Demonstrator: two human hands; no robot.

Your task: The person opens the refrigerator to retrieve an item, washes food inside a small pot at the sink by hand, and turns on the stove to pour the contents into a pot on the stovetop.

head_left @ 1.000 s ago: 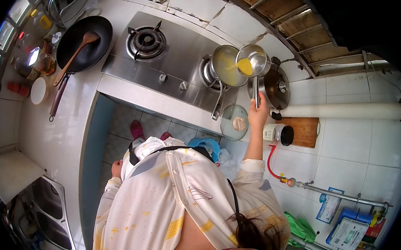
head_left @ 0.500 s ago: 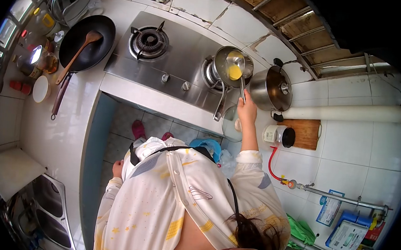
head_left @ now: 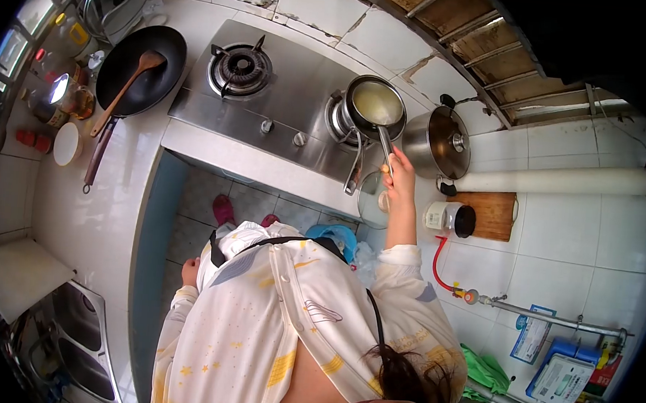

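Note:
In the head view, my right hand is closed around the metal handle of a ladle. The ladle's round bowl sits in or just over a small saucepan on the right burner, covering most of the pan's inside. Cloudy pale-yellow liquid shows in the bowl. The saucepan's own handle points toward me over the stove edge. My left hand hangs low beside my clothing, apart from the counter; its fingers are mostly hidden.
A lidded steel pot stands right of the saucepan, with a glass lid and a jar nearby. Left of the stove lies a black wok holding a wooden spatula. A sink is at lower left.
The ladle has turned from tilted, with a yellow piece visible, to nearly level and filled with cloudy liquid. My right hand has shifted slightly down and its grip has turned. My left hand stays put.

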